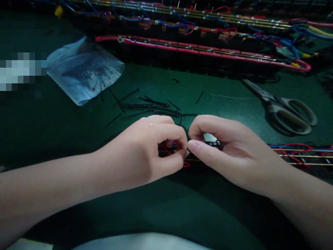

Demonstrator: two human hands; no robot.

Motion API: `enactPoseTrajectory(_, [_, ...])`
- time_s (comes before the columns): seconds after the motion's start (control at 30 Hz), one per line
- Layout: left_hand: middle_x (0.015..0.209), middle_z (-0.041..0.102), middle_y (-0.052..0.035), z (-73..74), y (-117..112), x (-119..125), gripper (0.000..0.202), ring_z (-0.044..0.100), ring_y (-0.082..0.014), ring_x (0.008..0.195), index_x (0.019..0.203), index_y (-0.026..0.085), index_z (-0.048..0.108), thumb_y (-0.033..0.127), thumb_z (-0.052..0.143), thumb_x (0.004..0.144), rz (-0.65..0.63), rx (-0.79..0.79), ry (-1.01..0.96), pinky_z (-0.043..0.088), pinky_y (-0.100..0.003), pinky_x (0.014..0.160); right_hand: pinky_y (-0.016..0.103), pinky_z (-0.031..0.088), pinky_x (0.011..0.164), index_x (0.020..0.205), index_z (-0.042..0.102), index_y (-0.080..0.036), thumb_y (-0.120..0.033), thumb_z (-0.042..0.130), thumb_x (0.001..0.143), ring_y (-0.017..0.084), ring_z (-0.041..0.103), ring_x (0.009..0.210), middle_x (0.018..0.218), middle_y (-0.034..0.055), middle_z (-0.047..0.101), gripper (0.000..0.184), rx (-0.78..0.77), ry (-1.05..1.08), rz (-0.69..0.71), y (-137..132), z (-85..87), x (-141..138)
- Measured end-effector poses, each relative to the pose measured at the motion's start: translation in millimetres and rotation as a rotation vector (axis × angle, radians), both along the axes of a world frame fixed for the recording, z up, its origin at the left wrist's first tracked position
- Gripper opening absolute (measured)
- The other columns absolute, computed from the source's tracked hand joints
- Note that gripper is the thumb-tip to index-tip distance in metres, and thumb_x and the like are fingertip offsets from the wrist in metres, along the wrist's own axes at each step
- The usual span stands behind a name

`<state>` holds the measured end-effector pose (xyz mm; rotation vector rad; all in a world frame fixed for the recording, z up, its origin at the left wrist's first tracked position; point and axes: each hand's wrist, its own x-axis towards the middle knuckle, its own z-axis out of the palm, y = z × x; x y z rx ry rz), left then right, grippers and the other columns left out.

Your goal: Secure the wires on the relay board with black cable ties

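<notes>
Head view: green bench (pixel 182 208) carries wired strip assemblies at the back, scissors (pixel 288 111) at right and loose black cable ties (pixel 151 106) beyond the hands. Left hand (pixel 145 152) and right hand (pixel 223 149), knuckles up and fingertips meeting, pinch the near wired strip (pixel 299 154); seemingly fastening wires, needing fine tightening next.

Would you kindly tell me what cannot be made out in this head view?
- Head view: what the left hand and right hand pinch on the wire assembly is hidden by fingers.
- The plastic bag contents are too dark.
- A patch at the left edge is pixelated.
- The scissors show whole.
</notes>
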<state>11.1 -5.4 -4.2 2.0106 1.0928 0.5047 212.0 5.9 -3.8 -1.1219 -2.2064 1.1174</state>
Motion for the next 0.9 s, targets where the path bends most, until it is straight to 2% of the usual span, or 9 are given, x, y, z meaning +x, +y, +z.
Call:
enactPoseTrajectory(0.13, [0.070,0.060,0.0063,0.5,-0.5,0.6,0.012,0.053,-0.0031,0.068,0.072,0.018,0.067,0.014,0.061,0.081,-0.001,-0.002,-0.001,0.039,-0.015,0.061,0.023,0.037,0.056,0.066,0.056,-0.018,-0.020,0.055,0.091,0.009,0.048,0.062,0.065,-0.0019,0.053,0.025,0.075,-0.020,0.115,0.4,-0.2,0.4])
enactPoseTrajectory(0.3, [0.069,0.059,0.0057,2.9,-1.0,0.1,0.012,0.053,-0.0039,0.067,0.072,0.018,0.067,0.015,0.060,0.081,0.015,-0.008,-0.004,0.039,-0.015,0.059,0.025,0.036,0.054,0.067,0.058,-0.018,-0.022,0.054,0.091,0.010,0.050,0.061,0.064,-0.0015,0.055,0.025,0.054,-0.058,0.078,1.2,-0.1,-0.9])
enactPoseTrajectory(0.4, [0.069,0.060,0.0055,3.4,-0.9,-0.3,0.012,0.053,-0.0041,0.068,0.072,0.018,0.067,0.016,0.060,0.082,0.011,-0.007,0.004,0.040,-0.016,0.060,0.026,0.036,0.056,0.067,0.057,-0.019,-0.022,0.053,0.092,0.011,0.050,0.062,0.064,-0.0010,0.054,0.026,0.052,-0.066,0.105,1.4,0.2,-1.1])
enactPoseTrajectory(0.67, [0.069,0.060,0.0070,0.6,-0.1,1.0,0.010,0.054,-0.0038,0.068,0.074,0.020,0.068,0.018,0.064,0.083,0.050,0.003,0.000,0.041,-0.015,0.061,0.022,0.040,0.059,0.071,0.060,-0.017,-0.017,0.054,0.092,0.009,0.053,0.066,0.069,0.0002,0.059,0.021,0.145,0.009,0.142,2.1,-1.0,2.3])
enactPoseTrajectory(0.8, [0.070,0.061,0.0071,1.2,1.3,0.7,0.010,0.056,-0.0041,0.068,0.073,0.020,0.069,0.016,0.066,0.081,0.022,-0.032,-0.006,0.042,-0.015,0.060,0.023,0.043,0.060,0.074,0.062,-0.018,-0.014,0.054,0.091,0.012,0.056,0.068,0.071,0.0014,0.062,0.019,0.164,0.005,0.138,1.2,-0.8,1.6])
enactPoseTrajectory(0.9, [0.071,0.062,0.0074,1.2,1.7,0.6,0.010,0.056,-0.0044,0.067,0.072,0.021,0.069,0.014,0.069,0.079,-0.006,-0.044,-0.007,0.042,-0.016,0.060,0.023,0.044,0.059,0.073,0.061,-0.019,-0.014,0.054,0.091,0.011,0.057,0.067,0.071,0.0012,0.062,0.020,0.106,0.034,0.124,0.5,1.1,1.5])
